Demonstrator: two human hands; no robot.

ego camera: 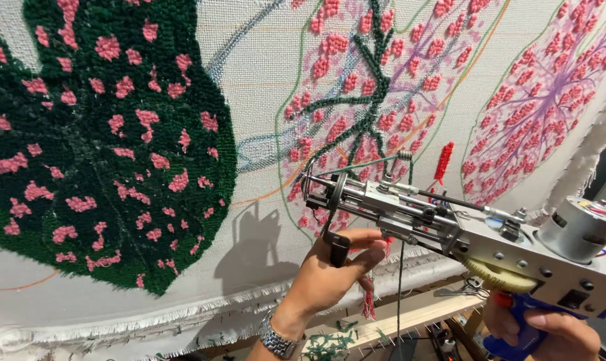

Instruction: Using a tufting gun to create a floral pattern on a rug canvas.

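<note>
You hold a tufting gun (450, 230) in both hands, in front of a stretched backing cloth (263, 87) that fills the view. Your left hand (336, 264) is closed around the black front handle (338, 249) under the gun's nose; a metal wristwatch (276, 339) sits on that wrist. Your right hand (550, 331) wraps the blue rear grip (517, 334) at the lower right, fingers curled tight; whether a finger rests on a trigger cannot be told. Two grips, fore and aft, likely steady the tool's weight and keep the nose square to the cloth.

Long axis of the gun: lower right to upper left, motor (577, 227) at the rear, needle end (310, 184) forward. The tip points at the cloth beside the pink-dotted leaf outline (370, 87); contact looks close but cannot be confirmed. Dark green yarn (401, 287) hangs down from the gun's body.

To the left lies a finished dark green leaf (96, 134) with pink spots. A second pink-veined leaf (550, 93) sits at far right. A wooden frame rail (410, 319) runs below the cloth's frayed edge.
</note>
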